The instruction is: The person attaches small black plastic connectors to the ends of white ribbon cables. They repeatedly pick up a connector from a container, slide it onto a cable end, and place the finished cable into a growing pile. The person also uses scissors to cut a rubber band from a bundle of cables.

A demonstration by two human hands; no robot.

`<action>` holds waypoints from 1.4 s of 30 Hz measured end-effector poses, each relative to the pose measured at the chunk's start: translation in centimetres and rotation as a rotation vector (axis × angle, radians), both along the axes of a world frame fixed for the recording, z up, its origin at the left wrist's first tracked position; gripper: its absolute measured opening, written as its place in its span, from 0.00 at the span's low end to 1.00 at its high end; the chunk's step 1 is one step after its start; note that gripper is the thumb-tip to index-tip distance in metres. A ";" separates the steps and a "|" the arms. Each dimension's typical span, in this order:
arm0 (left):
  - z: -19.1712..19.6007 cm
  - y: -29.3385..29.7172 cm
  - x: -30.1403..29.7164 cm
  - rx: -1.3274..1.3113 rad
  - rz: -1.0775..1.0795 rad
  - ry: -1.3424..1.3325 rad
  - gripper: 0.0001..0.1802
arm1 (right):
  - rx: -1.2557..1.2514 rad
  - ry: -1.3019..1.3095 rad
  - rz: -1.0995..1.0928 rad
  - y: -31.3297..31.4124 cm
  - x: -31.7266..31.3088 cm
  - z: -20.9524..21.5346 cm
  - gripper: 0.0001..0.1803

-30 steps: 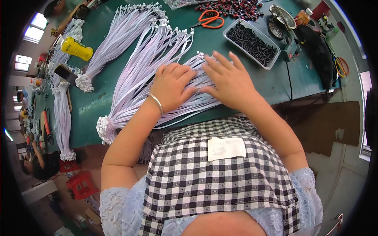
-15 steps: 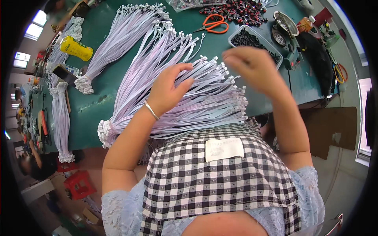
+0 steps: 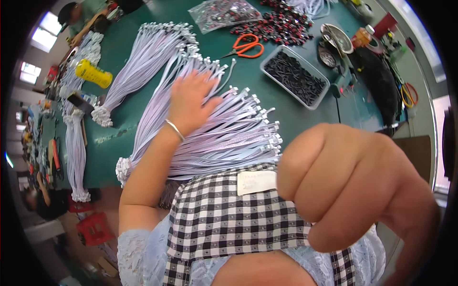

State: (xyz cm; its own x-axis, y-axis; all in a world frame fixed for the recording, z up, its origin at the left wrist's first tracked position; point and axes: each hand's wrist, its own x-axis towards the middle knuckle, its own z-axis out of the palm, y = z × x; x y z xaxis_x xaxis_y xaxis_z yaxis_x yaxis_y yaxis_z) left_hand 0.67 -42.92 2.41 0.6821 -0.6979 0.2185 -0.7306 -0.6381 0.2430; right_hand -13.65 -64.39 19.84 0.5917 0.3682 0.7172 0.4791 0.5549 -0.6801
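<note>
A large fanned-out bundle of white and pale pink flat cables (image 3: 224,138) with small white connectors lies along the near edge of the table. My left hand (image 3: 191,102) rests on its upper part, fingers spread and stretched out. The gathered connector end (image 3: 123,169) of the bundle is by my left forearm. My right hand (image 3: 353,181) is raised close to the camera, off the table, with its fingers curled in. Whatever those fingers may hold is hidden. It covers part of my checkered apron (image 3: 224,214).
On the green table (image 3: 114,148) are more cable bundles (image 3: 148,59), a yellow bottle (image 3: 93,74), orange-handled scissors (image 3: 248,46), a clear tray (image 3: 312,106) of black pieces, a plastic bag (image 3: 224,14), a red-and-black parts pile (image 3: 281,24) and a metal dish (image 3: 336,35). Another person (image 3: 78,21) sits far left.
My right hand has come from above the cable ends near the tray up close to the camera. My left hand has shifted up and left on the cables, its fingers straightening.
</note>
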 end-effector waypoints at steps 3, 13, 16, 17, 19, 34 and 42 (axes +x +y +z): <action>0.7 1.1 2.3 0.102 0.200 -0.237 0.26 | 0.040 -0.065 -0.055 0.2 -0.1 0.6 0.17; -1.8 0.6 5.7 0.068 0.163 -0.281 0.16 | 0.025 -0.141 -0.130 0.6 -0.9 -1.0 0.12; -1.6 0.0 5.5 0.096 0.115 -0.312 0.14 | 0.021 -0.144 -0.161 0.7 -1.3 -1.4 0.11; -1.4 -0.1 5.5 0.093 0.106 -0.299 0.14 | 0.026 -0.144 -0.171 0.7 -1.4 -1.3 0.10; -0.7 -0.4 5.3 0.138 0.092 -0.286 0.13 | 0.033 -0.149 -0.179 0.5 -1.3 -1.1 0.09; -0.3 -3.3 6.9 0.224 0.045 -0.418 0.07 | 0.024 -0.168 -0.399 0.7 -1.0 -2.5 0.03; -0.3 0.6 1.0 0.162 0.075 -0.205 0.11 | -1.181 -0.503 -0.708 -1.3 15.7 -15.9 0.25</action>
State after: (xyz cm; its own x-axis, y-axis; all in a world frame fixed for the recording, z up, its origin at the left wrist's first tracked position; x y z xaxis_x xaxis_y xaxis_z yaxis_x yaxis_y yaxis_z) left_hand 1.64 -42.31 2.13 0.6861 -0.6845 0.2466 -0.7035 -0.7105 -0.0149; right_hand 2.07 -65.66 3.94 0.6789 0.6205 0.3926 0.7274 -0.6411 -0.2447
